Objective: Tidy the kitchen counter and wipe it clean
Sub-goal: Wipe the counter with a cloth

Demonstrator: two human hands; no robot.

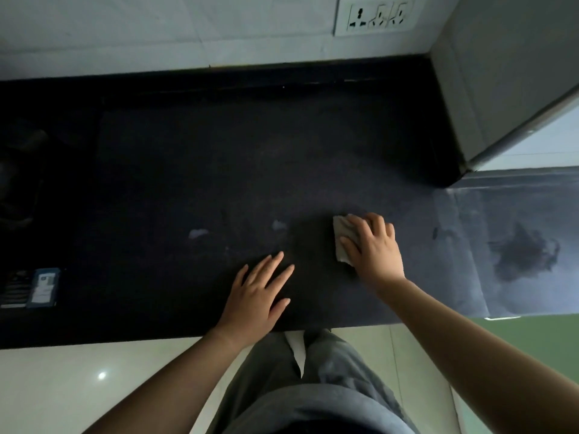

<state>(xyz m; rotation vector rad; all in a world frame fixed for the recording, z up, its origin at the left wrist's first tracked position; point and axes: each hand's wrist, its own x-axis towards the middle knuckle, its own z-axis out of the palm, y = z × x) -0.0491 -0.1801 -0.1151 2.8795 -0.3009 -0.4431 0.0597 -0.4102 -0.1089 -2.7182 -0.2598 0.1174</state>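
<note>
Two hands on our dark desk point(188, 170).
Right hand point(374, 249) presses a grey cloth point(343, 238) flat near the front edge; left hand point(258, 296) lies open, empty, fingers spread.

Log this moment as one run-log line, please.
phase: wiping | right hand: pressing small grey cloth on dark stone counter | left hand: flat on counter, empty | pale smears left of cloth
</note>
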